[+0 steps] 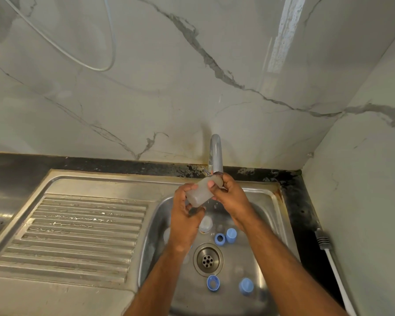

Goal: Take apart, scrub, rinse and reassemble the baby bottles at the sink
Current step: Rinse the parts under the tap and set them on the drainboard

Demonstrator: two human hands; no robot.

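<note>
From the head camera, both hands meet over the stainless steel sink basin [269, 215], right under the mouth of the curved chrome tap [216, 156] that rises at the basin's 12 o'clock edge. Between them is a translucent, cloudy plastic baby bottle body [197, 193], tilted so that its open end points up toward the spout and its base drops toward 8 o'clock. The left hand [184, 221] cradles the lower part of the bottle, fingers [188, 187] curled round its far side and thumb hooked beneath it. The right hand [229, 197] grips the upper end, thumb pressed across the near side and fingers wrapped behind the neck. Drops of water fall from under the bottle into the basin.

On the basin floor lie loose parts. A clear silicone teat [205, 224] sits just below the left hand. At 1 o'clock of the round metal drain [208, 258] are a blue plastic screw ring [219, 238] and, touching it, a blue plastic cap [231, 234]. At 6 o'clock of the drain lies a second blue ring [213, 282], and at 4 o'clock a second blue cap [246, 286], the two apart.

The ribbed steel draining board [78, 231] spreads at 9 o'clock of the basin. A white cable with a grey plug [324, 241] rests on the dark tabletop [294, 197] at 3 o'clock
</note>
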